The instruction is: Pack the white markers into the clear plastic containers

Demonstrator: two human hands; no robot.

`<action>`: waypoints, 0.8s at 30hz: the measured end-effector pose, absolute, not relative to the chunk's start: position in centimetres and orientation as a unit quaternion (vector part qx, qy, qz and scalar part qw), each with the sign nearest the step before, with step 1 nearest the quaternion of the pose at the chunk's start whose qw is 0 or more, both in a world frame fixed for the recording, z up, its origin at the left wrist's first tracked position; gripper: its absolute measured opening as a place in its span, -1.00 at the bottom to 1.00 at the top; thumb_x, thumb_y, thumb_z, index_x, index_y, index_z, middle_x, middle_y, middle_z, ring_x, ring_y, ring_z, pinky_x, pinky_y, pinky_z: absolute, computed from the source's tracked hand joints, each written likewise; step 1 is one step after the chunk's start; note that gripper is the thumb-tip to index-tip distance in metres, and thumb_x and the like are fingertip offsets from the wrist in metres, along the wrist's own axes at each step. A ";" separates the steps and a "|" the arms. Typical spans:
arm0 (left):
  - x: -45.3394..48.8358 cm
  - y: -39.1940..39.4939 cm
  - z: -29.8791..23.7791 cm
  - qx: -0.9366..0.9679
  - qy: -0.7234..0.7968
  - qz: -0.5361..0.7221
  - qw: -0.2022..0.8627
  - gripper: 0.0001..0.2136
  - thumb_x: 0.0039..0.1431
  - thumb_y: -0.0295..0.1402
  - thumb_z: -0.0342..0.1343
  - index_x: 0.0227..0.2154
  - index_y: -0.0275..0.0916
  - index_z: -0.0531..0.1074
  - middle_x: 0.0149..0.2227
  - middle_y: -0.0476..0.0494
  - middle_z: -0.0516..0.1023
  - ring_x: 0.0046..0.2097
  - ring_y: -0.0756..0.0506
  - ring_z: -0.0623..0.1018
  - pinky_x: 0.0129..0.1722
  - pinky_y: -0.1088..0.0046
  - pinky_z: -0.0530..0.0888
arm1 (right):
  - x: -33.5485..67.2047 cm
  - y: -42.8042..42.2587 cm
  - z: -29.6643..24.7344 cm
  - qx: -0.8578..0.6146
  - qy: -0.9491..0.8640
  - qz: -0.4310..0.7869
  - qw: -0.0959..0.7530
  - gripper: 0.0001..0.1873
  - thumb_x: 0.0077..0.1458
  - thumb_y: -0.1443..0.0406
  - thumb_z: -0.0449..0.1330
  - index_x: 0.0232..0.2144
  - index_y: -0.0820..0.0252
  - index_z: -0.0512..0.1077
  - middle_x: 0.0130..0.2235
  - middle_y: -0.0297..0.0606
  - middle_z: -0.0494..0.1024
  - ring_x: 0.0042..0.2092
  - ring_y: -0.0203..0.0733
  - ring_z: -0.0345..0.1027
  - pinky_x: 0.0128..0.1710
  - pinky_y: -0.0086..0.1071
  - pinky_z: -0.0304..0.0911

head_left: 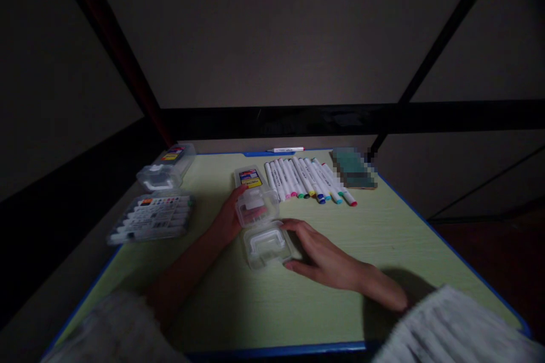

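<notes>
A clear plastic marker case (258, 203) with a coloured label lies in the middle of the table, its near end flap (268, 247) folded open toward me. A white carry handle shows on that flap. My left hand (232, 215) grips the case from the left, some fingers showing through the plastic. On the right, my right hand (326, 255) holds the flap's edge between thumb and fingers. Just beyond the case, several white markers (300, 177) with coloured ends lie side by side in a row. No markers are visible inside the case.
At the left lie a clear case filled with markers (153, 218) and, behind it, another clear case (164, 173). A single marker (287, 150) rests at the far edge. A green, partly pixelated flat object (351, 165) lies back right. The table (361, 215) has blue edging.
</notes>
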State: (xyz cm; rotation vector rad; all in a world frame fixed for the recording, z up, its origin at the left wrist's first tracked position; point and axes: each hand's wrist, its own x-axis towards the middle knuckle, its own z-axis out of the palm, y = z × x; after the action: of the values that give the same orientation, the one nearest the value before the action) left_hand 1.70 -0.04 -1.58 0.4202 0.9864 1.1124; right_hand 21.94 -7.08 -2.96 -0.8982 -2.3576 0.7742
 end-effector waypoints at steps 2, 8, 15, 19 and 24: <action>1.5 0.0 -1.2 0.197 0.444 0.504 0.714 -0.76 0.15 -0.36 0.01 -0.17 -0.40 0.39 -0.39 -0.18 0.56 -0.43 -0.07 0.56 -0.43 0.41 0.56 | 21.9 -7.1 -3.0 -0.328 -0.866 0.283 0.249 -0.47 0.04 0.30 0.14 0.04 0.17 0.05 0.05 -0.02 0.26 0.12 -0.03 0.11 0.09 -0.06 0.12; 1.2 0.3 -1.4 0.207 0.440 0.491 0.723 -0.71 0.16 -0.26 0.03 -0.14 -0.35 0.40 -0.37 -0.17 0.56 -0.43 -0.08 0.56 -0.44 0.41 0.54 | 21.9 -7.0 -3.1 -0.329 -0.864 0.285 0.251 -0.50 0.04 0.33 0.13 0.02 0.15 0.06 0.05 -0.05 0.26 0.10 -0.04 0.14 0.08 -0.05 0.13; 1.0 0.5 -1.7 0.229 0.415 0.499 0.726 -0.62 0.21 -0.17 -0.08 -0.07 -0.34 0.38 -0.34 -0.21 0.58 -0.38 -0.11 0.58 -0.45 0.47 0.49 | 22.0 -7.0 -3.4 -0.344 -0.850 0.298 0.266 -0.50 0.06 0.33 0.11 0.03 0.13 0.04 0.04 -0.09 0.24 0.11 -0.06 0.11 0.10 -0.06 0.10; 1.0 0.6 -1.7 0.229 0.399 0.508 0.728 -0.63 0.22 -0.18 -0.07 -0.09 -0.37 0.38 -0.34 -0.20 0.58 -0.39 -0.08 0.57 -0.39 0.47 0.49 | 22.0 -7.0 -3.4 -0.345 -0.847 0.302 0.269 -0.52 0.06 0.34 0.11 0.02 0.11 0.05 0.03 -0.11 0.25 0.08 -0.07 0.13 0.09 -0.07 0.12; 0.9 1.1 -2.1 0.248 0.396 0.511 0.722 -0.67 0.26 -0.23 -0.15 -0.10 -0.35 0.37 -0.40 -0.16 0.57 -0.44 -0.04 0.55 -0.42 0.51 0.48 | 22.0 -7.0 -3.5 -0.358 -0.840 0.299 0.278 -0.58 0.05 0.35 0.11 -0.03 0.13 0.10 -0.05 -0.13 0.27 0.01 -0.09 0.17 0.03 -0.12 0.17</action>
State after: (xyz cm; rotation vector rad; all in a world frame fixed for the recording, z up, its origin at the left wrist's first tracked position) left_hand 0.92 1.08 -2.08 0.5474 0.8752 1.1277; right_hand 21.97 -7.04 -3.47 -0.9623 -2.2544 0.8016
